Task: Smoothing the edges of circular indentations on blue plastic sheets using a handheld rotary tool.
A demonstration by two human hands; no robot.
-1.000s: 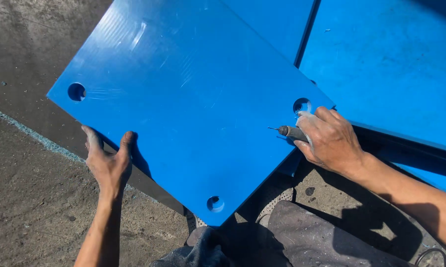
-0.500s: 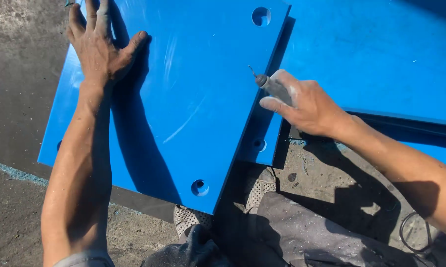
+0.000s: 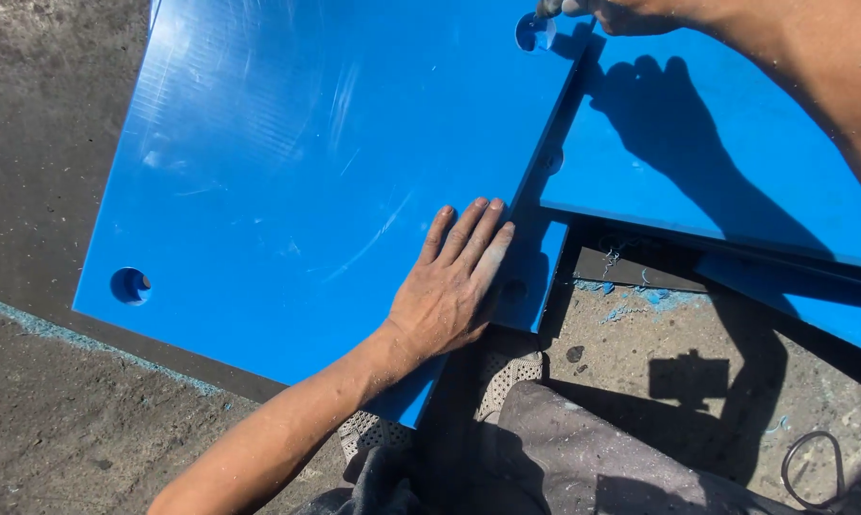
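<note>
Blue plastic sheet [image 3: 287, 172] has the left hand [image 3: 449, 291] pressed flat, open, gripping nothing; right hand [image 3: 607, 11] (mostly cropped) pinches something pale at a corner hole [image 3: 535, 31].

Bare blue panel [image 3: 287, 181] beyond left hand [image 3: 449, 291]

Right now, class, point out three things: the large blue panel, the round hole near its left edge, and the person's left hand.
large blue panel [image 3: 287, 172], head view, on its bare glossy face.
round hole [image 3: 130, 285], head view, at the hole's middle.
left hand [image 3: 449, 291], head view, on the back of the hand, flat on the panel.
</note>
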